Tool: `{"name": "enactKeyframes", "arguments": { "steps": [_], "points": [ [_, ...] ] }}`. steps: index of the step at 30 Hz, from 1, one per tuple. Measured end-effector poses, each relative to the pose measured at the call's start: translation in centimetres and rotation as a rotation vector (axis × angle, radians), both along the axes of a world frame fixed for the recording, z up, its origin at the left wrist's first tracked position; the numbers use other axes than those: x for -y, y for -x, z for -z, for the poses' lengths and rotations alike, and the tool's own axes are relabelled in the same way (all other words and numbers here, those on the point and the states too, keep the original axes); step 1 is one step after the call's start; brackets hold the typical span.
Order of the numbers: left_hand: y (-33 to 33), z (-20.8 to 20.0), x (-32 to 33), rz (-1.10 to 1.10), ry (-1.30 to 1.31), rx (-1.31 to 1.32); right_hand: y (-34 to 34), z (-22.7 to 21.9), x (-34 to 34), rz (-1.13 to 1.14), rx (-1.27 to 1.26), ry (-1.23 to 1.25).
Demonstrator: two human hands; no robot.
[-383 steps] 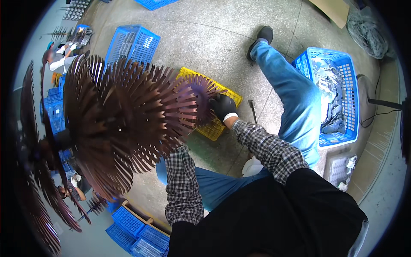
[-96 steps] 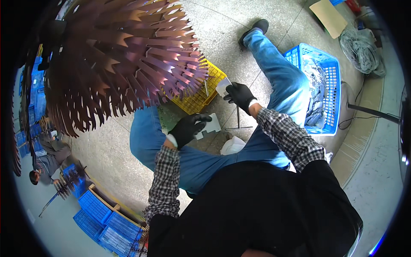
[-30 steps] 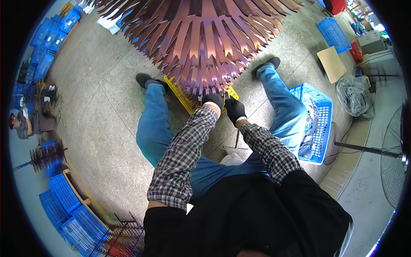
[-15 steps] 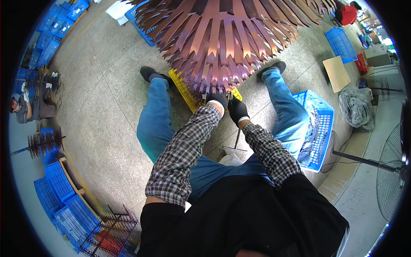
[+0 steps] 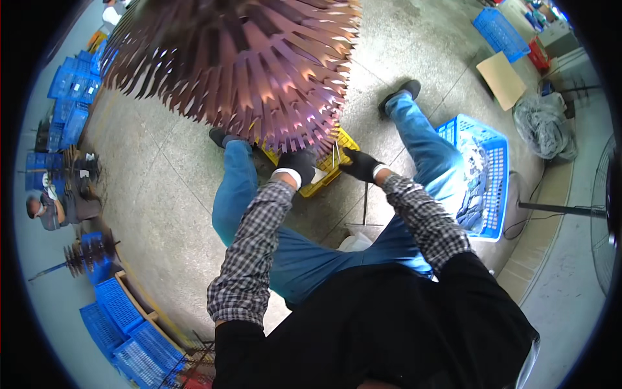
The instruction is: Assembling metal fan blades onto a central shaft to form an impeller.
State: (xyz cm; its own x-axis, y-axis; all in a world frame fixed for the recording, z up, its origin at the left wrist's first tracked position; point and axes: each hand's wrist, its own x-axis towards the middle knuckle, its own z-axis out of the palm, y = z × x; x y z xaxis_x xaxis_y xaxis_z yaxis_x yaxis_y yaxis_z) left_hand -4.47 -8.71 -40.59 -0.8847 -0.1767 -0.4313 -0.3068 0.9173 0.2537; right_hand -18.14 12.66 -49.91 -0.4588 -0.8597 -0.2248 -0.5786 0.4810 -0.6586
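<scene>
A large tiered cluster of coppery, purple-tinted metal strips (image 5: 259, 84) with forked ends hangs in front of me. My left hand (image 5: 297, 166), in a black glove, is at the cluster's lowest tips, and its fingers are mostly hidden. Something small and pale (image 5: 318, 176) shows beside that hand; its kind is unclear. My right hand (image 5: 363, 165), also gloved in black, is apart from the left, thumb and fingers spread toward thin shiny rods (image 5: 335, 154). Beneath the strips lies a yellow plastic basket (image 5: 348, 139), partly covered by them.
By my right leg is a blue basket (image 5: 503, 175) with dark pieces inside. A thin T-shaped metal stand (image 5: 365, 207) rises between my legs. Cardboard (image 5: 501, 80), bundled wire (image 5: 544, 126) and a fan (image 5: 602, 214) are at the right. Blue crates (image 5: 120, 305) and another person (image 5: 55, 207) are at the left.
My hands have moved apart; the left has gone left and slightly down. The strip cluster now sits further left in the picture, uncovering more of the yellow basket. The whole view has turned.
</scene>
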Motion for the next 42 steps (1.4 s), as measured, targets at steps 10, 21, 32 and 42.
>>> {"name": "enactKeyframes", "arguments": {
  "steps": [10,21,32,42],
  "points": [
    [-4.2,0.3,1.2,0.006,-0.725,-0.302,-1.5,-10.3,-6.2,0.224,1.378,0.319],
    [-1.3,-0.1,-5.2,-0.336,-1.054,-0.193,-1.5,-10.0,-7.1,0.291,1.354,0.250],
    [0.2,1.2,-2.2,-0.055,-0.025,-0.559,0.9,-2.3,-0.5,0.480,0.209,-0.042],
    [1.0,1.4,-2.3,-0.020,0.070,-0.472,0.2,-0.9,2.9,0.431,0.124,-0.164]
  ]
}}
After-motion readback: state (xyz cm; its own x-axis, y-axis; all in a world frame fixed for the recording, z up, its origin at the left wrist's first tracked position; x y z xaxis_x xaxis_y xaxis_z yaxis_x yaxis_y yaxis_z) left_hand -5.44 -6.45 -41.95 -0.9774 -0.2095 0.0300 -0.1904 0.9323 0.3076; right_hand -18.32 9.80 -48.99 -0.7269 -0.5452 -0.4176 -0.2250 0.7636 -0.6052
